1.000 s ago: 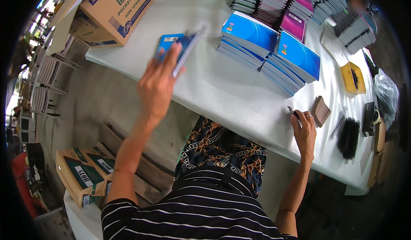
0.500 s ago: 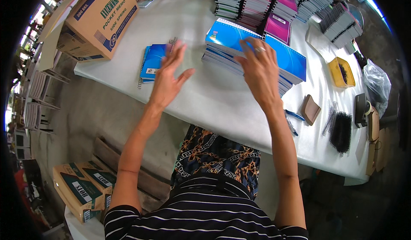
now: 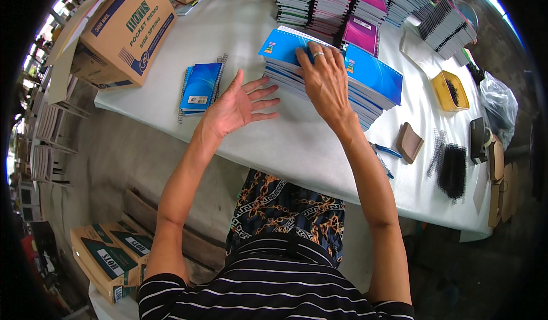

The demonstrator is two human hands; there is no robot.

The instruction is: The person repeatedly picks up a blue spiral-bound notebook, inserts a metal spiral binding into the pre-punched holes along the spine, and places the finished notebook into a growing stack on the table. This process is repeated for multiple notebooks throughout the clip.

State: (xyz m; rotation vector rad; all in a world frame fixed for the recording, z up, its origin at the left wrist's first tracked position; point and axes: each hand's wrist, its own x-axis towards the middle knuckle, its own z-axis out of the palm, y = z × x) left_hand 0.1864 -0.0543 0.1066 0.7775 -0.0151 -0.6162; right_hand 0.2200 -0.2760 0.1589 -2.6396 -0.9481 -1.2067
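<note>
My left hand (image 3: 237,104) hovers above the white table, palm turned inward and fingers spread, with nothing in it. To its left lies a small pile of blue spiral notebooks (image 3: 204,83) with wire coils along the edges. My right hand (image 3: 326,83), a ring on one finger, rests with its fingers outstretched on a tall stack of blue-covered books (image 3: 281,47) with punched holes along the far edge. A second blue-covered stack (image 3: 374,77) adjoins it on the right. My right thumb is mostly hidden.
Beyond stand piles of notebooks (image 3: 331,3) and purple notebooks (image 3: 361,32). At right are blue-handled pliers (image 3: 387,150), a brown block (image 3: 409,143), black wire coils (image 3: 452,171) and a yellow tray (image 3: 451,90). A large carton (image 3: 125,35) sits at far left; smaller boxes (image 3: 111,257) lie lower left.
My left hand has moved right, away from the small notebook pile, and its fingers now spread. My right hand has settled flatter on the blue stack. The view has shifted slightly.
</note>
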